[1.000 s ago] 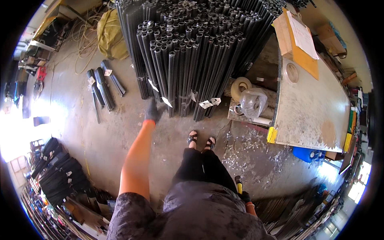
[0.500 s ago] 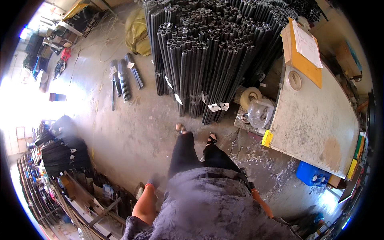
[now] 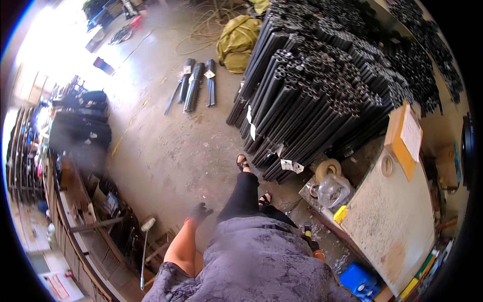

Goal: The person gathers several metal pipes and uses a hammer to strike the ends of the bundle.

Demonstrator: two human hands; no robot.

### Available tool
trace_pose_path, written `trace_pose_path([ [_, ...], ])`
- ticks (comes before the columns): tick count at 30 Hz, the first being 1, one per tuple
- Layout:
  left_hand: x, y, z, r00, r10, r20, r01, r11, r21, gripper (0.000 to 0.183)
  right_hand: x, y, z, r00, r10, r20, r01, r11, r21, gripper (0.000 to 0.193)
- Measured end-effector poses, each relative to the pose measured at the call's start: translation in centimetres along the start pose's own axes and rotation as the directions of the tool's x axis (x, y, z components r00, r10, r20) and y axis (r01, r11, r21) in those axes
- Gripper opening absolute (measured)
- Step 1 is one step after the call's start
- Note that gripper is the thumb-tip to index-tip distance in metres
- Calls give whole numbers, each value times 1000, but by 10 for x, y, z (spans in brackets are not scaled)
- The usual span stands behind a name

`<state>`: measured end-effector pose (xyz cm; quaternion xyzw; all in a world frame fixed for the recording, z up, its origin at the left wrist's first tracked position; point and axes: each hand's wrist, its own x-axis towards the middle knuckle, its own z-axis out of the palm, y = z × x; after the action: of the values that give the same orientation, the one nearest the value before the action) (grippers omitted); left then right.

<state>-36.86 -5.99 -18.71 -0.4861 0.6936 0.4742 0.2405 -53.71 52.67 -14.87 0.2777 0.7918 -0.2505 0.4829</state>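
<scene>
My left hand [image 3: 200,212], in a dark glove, hangs beside my left hip over the concrete floor. Its fingers look loosely apart, though slightly blurred, and nothing shows in them. Close to my right hip, my right hand [image 3: 314,246], also dark-gloved, is closed around a small black-and-yellow tool [image 3: 308,231]; its exact kind is unclear, and my body partly hides that hand. Ahead to the right stands a large stack of black metal tubes [image 3: 322,95], leaning together, with white tags on several. Loose bundles of tubes [image 3: 195,85] lie on the floor ahead.
To my right is a worn worktable [image 3: 390,216] with an orange-yellow box and a tape ring. A tape roll [image 3: 328,170] and a clear plastic bag [image 3: 333,191] sit beside it, a blue container [image 3: 359,282] nearer. Crowded shelving [image 3: 83,201] lines the left; a yellow-green sack [image 3: 239,43] lies ahead.
My view has turned left, so the tube stack and worktable sit farther right. My left hand has come forward into clearer sight. The right hand's tool now shows past my hip.
</scene>
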Motion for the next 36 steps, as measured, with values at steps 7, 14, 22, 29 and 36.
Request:
trace_pose_path([
  [7,-52,63,-23,993,-26,117,17,997,79,82,0,-22,-11,998,59,22,-57,997,-55,36],
  [14,-27,53,-87,994,21,105,-32,994,102,79,-8,-77,20,994,106,38,-101,987,-124,36],
  [22,1,-112,-181,999,46,-4,-45,992,119,79,-40,-182,138,988,144,53,-125,955,-268,35],
  [29,52,-255,-344,941,-320,-111,303,942,-148,72,-124,-330,289,986,137,94,-88,908,-409,36],
  [36,125,-261,-539,926,-189,-327,152,979,-136,67,-107,-413,427,960,3,280,225,586,-779,49],
])
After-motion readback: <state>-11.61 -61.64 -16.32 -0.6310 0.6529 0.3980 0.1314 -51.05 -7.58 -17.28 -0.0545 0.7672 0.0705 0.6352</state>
